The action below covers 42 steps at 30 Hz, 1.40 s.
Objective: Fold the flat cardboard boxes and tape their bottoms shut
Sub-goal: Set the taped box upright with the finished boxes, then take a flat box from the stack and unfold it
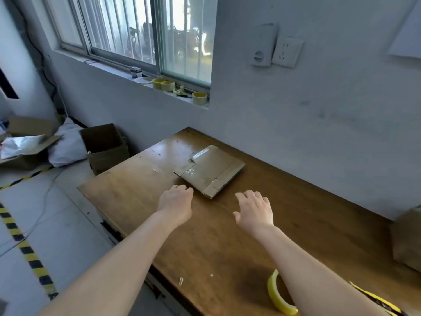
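1. Grey-walled room seen from the head view, the only one: barred window, wall socket (288, 52), and a wooden table (307, 224) pushed against the wall.
2. Flat cardboard box (211, 169) lies on the table toward its far side, near the wall. It is unfolded, with strips of old clear tape on its top face. It looks like a stack of one or more blanks; I cannot tell which.
3. Yellow tape roll (276, 295) sits at the near table edge, partly hidden under the right forearm. Probably parked there to be at hand for sealing the bottom.
4. Spare tape rolls (164, 84) are lined up on the window sill, out of the working area.
5. Open carton (104, 147) stands on the floor beside the table's far left corner. Another cardboard box (407, 238) sits at the table's right edge, cut off by the frame.
6. Left hand (175, 205): palm down, fingers loosely curled, holding nothing, fingertips just beside the flat box's near corner. I cannot tell whether they touch it.
7. Right hand (255, 210): palm down, fingers relaxed and slightly spread, holding nothing, near the box's near edge but apart from it.
8. Judgement: both arms are stretched toward the flat box, so picking it up to open it is the step in hand. No folding or taping is done on this one.
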{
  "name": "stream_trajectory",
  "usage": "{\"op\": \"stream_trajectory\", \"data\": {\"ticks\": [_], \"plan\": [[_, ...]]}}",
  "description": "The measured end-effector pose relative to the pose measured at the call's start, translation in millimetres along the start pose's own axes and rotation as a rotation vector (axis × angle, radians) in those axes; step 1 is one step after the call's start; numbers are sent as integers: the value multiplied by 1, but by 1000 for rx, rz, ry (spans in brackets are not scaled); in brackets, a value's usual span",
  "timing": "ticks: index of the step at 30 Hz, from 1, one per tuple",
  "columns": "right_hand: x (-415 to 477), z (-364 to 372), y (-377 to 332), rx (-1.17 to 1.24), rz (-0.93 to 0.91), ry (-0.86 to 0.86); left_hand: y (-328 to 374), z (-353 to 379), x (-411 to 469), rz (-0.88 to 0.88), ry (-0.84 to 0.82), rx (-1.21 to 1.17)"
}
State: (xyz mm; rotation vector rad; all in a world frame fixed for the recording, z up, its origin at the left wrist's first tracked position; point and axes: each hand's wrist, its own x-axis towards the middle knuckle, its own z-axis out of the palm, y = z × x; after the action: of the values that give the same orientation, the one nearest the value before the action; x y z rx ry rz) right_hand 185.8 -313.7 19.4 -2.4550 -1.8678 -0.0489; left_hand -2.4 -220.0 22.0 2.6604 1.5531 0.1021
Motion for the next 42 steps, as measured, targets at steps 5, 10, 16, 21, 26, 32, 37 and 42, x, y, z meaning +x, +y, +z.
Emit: {"op": "stream_trajectory", "data": {"ticks": [5, 10, 16, 21, 26, 32, 37, 42], "plan": [[39, 14, -20, 0, -4, -43, -29, 10, 32, -14, -38, -9], [84, 33, -26, 8, -10, -91, -49, 25, 71, -54, -81, -25], [123, 58, -33, 34, 25, -165, -68, 46, 118, -94, -146, -54], [148, 79, -38, 86, 133, -234, -79, 69, 160, -89, -202, -127], [164, 102, -46, 225, 344, -288, -88, 94, 200, -116, -278, -257], [180, 114, -60, 598, 754, -150, -95, 109, 230, -231, -182, -330], [182, 106, -52, 658, 982, 5, -89, 103, 243, -367, -243, -643], [168, 93, -36, 1040, 1111, 150, -74, 95, 231, -411, -207, -1188]]}}
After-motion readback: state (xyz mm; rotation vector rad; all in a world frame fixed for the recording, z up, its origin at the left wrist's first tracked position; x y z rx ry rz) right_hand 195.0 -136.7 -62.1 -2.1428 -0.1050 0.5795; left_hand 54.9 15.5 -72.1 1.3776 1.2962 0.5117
